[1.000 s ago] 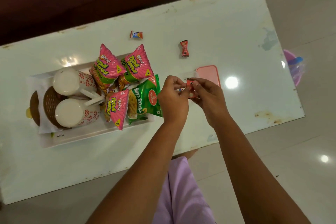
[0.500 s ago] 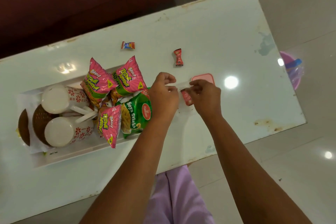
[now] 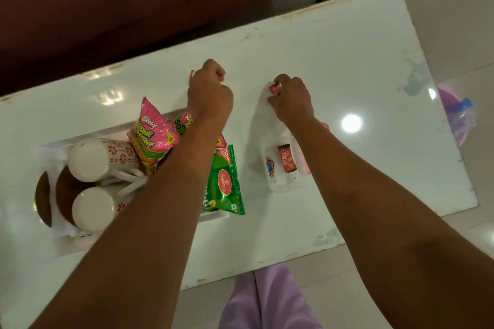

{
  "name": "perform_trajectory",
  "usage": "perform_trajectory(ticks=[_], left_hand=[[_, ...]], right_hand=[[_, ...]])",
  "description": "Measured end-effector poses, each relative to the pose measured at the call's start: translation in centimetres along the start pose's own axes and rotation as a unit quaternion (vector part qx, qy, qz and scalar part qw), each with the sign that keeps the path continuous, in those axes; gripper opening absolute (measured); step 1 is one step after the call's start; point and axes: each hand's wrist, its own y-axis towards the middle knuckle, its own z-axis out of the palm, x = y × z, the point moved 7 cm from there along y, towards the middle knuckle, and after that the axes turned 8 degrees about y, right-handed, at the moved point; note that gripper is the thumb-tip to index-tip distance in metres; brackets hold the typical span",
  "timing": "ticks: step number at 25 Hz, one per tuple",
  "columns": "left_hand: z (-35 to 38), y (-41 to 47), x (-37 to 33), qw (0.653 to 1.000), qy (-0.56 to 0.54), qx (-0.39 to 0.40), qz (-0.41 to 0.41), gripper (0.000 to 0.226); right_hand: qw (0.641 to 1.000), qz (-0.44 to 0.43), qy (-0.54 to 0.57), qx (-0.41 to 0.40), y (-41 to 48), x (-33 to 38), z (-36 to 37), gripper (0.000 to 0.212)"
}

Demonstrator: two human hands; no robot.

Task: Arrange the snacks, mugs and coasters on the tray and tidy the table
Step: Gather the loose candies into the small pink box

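Both hands out over the white glossy surface (image 3: 334, 61), each closing on a small wrapped sweet.

Left hand (image 3: 209, 93) curled, fingers (image 3: 217, 73) bunched together over a small red-and-blue wrapped candy (image 3: 192, 74), only a sliver showing at the knuckles; grip itself hidden, so clamped or merely touching cannot be told. Right hand (image 3: 292, 96) with fingers (image 3: 280, 80) pinched on a small red twist-wrapped candy (image 3: 274, 88) at the fingertips. Nearer the wrist, a clear shallow plastic box (image 3: 284, 185) already holding two sweets. Below the left forearm, the white rectangular tray (image 3: 213, 218) with snack packets, mugs and coasters. Probably very light, crinkly, slippery foil; best nipped at the twisted ends or across the middle, gently, without crushing.
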Motion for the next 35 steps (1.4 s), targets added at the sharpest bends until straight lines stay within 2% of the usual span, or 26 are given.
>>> perform_trajectory(ticks=[4,7,9,11,15,18,21,25,30,33,35], left_hand=[[1.0,4.3,1.3,0.986,0.159,0.041,-0.013,0.037],[2.2,5.9,2.1,0.964,0.249,0.095,-0.023,0.043],[3.3,6.2,2.9,0.957,0.257,0.132,-0.035,0.042],[4.0,6.4,3.2,0.957,0.249,0.143,-0.038,0.041],[3.6,5.6,0.6,0.968,0.220,0.115,0.026,0.040],[2.9,1.3,-3.0,0.987,0.099,0.094,0.089,0.026],[3.2,-5.9,-4.0,0.981,-0.054,0.166,0.083,0.023],[4.0,-12.6,-2.4,0.977,-0.012,0.183,0.109,0.028],[5.7,-13.9,-1.6,0.977,-0.008,0.179,0.115,0.024],[4.7,-14.3,-2.0,0.987,-0.034,0.105,0.114,0.023],[4.2,-15.0,-1.5,0.992,-0.091,0.051,0.072,0.027]], right_hand=[[1.000,-0.026,-0.007,-0.007,0.9,0.1,0.5,0.028],[0.996,-0.011,0.085,-0.029,0.3,-0.1,-1.5,0.027],[0.984,0.009,0.169,-0.048,-1.7,-0.3,-3.6,0.031],[0.975,0.031,0.216,-0.028,-4.5,-0.8,-4.7,0.032],[0.988,0.055,0.145,0.019,-9.9,-1.8,-3.5,0.021],[0.996,0.049,0.063,0.037,-12.0,-2.5,-1.5,0.017],[0.998,0.030,0.012,0.048,-13.3,-3.0,-0.5,0.021],[0.999,0.007,0.010,0.047,-14.4,-2.9,-0.7,0.025],[0.993,0.067,0.091,-0.033,-15.0,-4.8,-3.4,0.020],[0.983,0.102,0.136,-0.077,-15.5,-6.3,-4.2,0.019],[0.977,0.113,0.142,-0.116,-15.3,-7.8,-4.7,0.020]])
